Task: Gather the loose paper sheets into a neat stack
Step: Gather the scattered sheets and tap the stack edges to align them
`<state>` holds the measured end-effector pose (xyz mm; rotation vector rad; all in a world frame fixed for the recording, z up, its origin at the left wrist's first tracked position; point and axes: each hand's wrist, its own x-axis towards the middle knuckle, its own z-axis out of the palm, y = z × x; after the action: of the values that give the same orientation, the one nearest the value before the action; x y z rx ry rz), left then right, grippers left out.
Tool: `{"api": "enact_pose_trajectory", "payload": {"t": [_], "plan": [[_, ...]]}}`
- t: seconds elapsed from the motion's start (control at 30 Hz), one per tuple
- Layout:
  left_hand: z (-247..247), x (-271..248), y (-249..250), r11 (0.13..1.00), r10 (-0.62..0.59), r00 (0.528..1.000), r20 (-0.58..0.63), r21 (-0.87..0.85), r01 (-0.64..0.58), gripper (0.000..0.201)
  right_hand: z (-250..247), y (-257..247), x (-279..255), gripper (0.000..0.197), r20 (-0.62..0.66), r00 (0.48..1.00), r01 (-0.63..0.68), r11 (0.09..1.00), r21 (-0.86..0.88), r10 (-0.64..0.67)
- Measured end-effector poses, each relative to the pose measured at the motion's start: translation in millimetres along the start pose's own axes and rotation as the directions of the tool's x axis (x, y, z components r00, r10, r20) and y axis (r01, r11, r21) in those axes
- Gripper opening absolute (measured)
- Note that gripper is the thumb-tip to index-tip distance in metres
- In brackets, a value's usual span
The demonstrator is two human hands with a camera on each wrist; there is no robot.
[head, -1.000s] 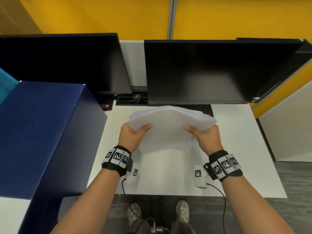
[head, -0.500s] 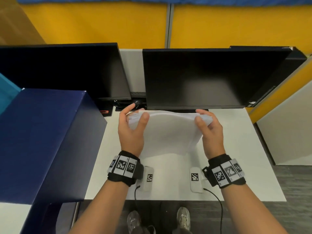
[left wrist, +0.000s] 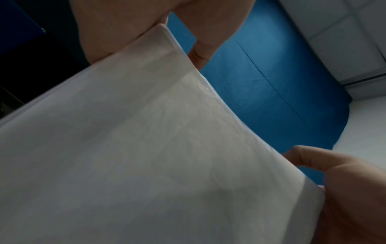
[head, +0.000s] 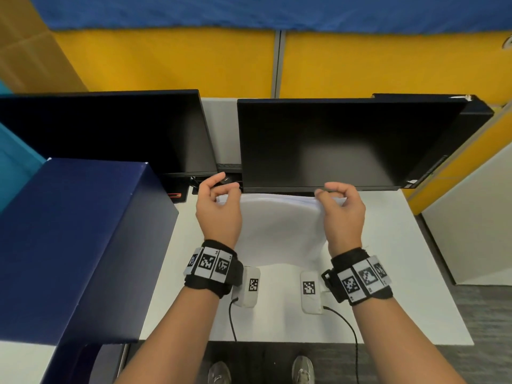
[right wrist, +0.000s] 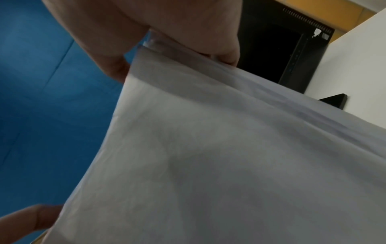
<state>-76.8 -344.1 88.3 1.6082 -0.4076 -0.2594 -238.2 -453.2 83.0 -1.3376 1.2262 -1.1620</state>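
A bundle of white paper sheets [head: 279, 225] stands nearly upright on the white desk [head: 410, 286], its top edge bowed just below the right monitor. My left hand [head: 219, 206] grips the bundle's upper left corner, fingers curled over the top. My right hand [head: 342, 209] grips the upper right corner the same way. In the left wrist view the paper [left wrist: 135, 156] fills the frame, with fingers at its top corner and my thumb [left wrist: 309, 158] at its side edge. In the right wrist view the sheets [right wrist: 229, 156] show slightly staggered edges under my fingers [right wrist: 208, 36].
Two dark monitors [head: 327, 145] stand close behind the paper. A tall dark blue box [head: 69, 239] rises at the left of the desk. Yellow and blue partition panels [head: 166, 56] back the desk. Cables hang from both wrist cameras over the desk's near edge.
The bundle has been tipped from lying across my hands to standing on its lower edge. Both hands slid from the near edge up to the top corners.
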Motion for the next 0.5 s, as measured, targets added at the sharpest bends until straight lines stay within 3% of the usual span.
{"api": "enact_pose_trajectory", "payload": {"t": [0.17, 0.23, 0.3, 0.37, 0.43, 0.5], "plan": [[-4, 0, -3, 0.999, 0.014, 0.998, 0.061, 0.052, -0.017, 0.024, -4, 6, 3, 0.033, 0.103, 0.994, 0.03, 0.999, -0.02, -0.028], [-8, 3, -7, 0.998, 0.047, 0.996, 0.076, 0.04, -0.05, 0.032, -10, 11, 5, 0.038, 0.124, 0.989, 0.081, 0.996, -0.03, -0.077], [-19, 8, -18, 0.998, 0.059, 0.977, 0.204, -0.013, -0.057, 0.055, -24, 22, 9, 0.052, 0.268, 0.958, 0.089, 0.995, 0.052, -0.099], [-28, 14, -35, 0.999, -0.032, 0.919, 0.394, 0.044, 0.017, 0.071, -38, 40, 15, 0.073, 0.448, 0.893, 0.002, 0.995, 0.098, -0.046], [-30, 11, -52, 0.977, -0.19, 0.864, 0.466, 0.176, 0.12, 0.052, -39, 53, 14, 0.061, 0.499, 0.867, -0.011, 1.0, -0.011, 0.015], [-25, 3, -57, 0.966, -0.244, 0.87, 0.429, 0.187, 0.179, 0.029, -30, 55, 8, 0.039, 0.432, 0.901, -0.02, 0.997, -0.069, 0.048]]}}
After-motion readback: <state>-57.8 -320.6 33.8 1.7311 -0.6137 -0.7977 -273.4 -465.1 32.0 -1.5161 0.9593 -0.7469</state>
